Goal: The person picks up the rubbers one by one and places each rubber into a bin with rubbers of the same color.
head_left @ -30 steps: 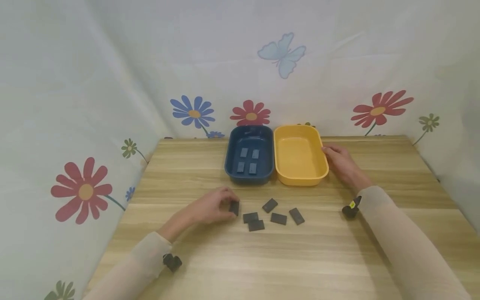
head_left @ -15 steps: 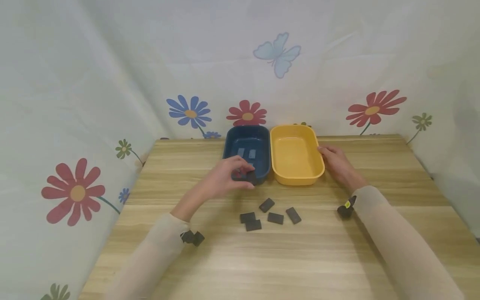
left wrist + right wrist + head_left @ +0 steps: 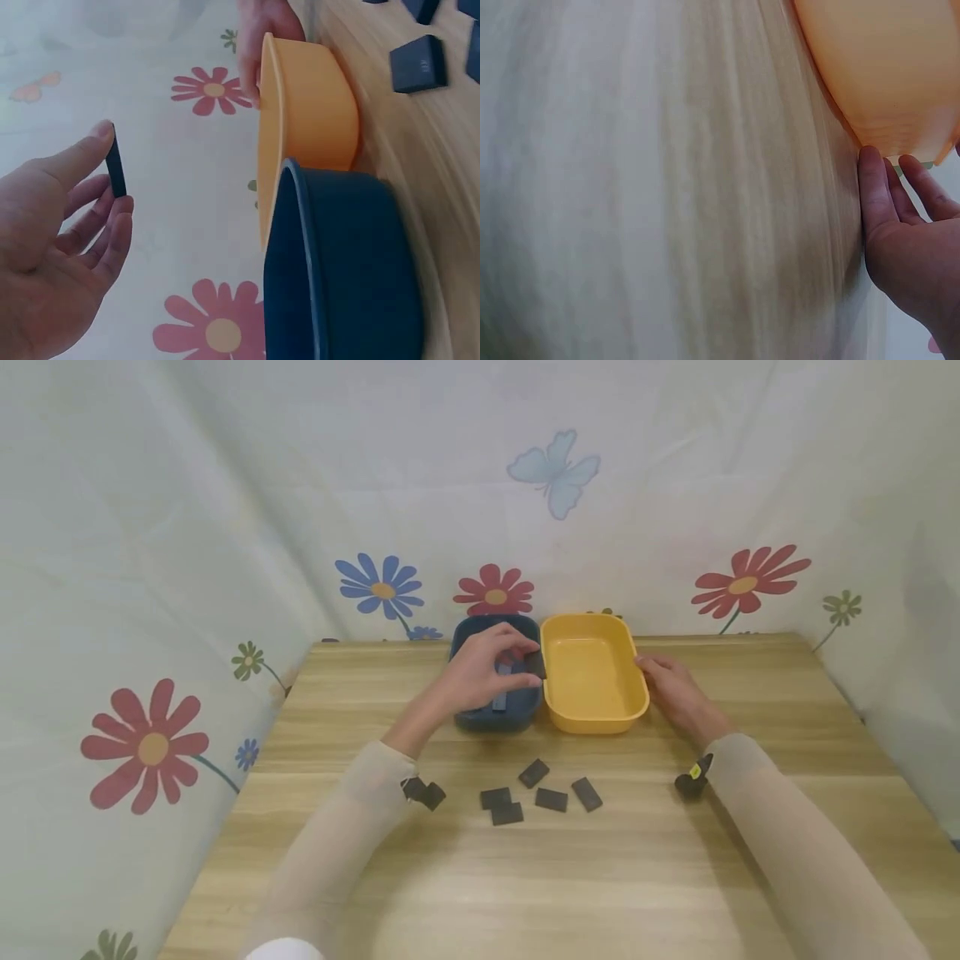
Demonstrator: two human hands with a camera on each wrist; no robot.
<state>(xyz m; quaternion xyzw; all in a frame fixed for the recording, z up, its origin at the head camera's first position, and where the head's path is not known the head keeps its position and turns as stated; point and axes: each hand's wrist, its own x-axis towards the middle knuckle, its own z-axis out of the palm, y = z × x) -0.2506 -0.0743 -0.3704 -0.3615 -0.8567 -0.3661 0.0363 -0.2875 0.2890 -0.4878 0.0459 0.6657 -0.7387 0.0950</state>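
My left hand pinches a small black rectangular tile between thumb and fingertips, above the right side of the navy bin. In the left wrist view that tile is seen edge-on, higher than both bin rims. A grey-looking tile shows inside the navy bin; my hand hides much of its floor. At the right wall of the yellow bin, my right hand rests with fingertips against the side. Its fingers are fairly straight in the right wrist view, along the bin's outer wall.
Several black tiles lie loose on the wooden table in front of the bins, two of them touching. The bins stand side by side near the flowered cloth backdrop. No tile shows inside the yellow bin.
My left hand has lifted a tile from the table's left side and carried it forward and right, over the navy bin toward the yellow one. My right hand stays at the yellow bin.
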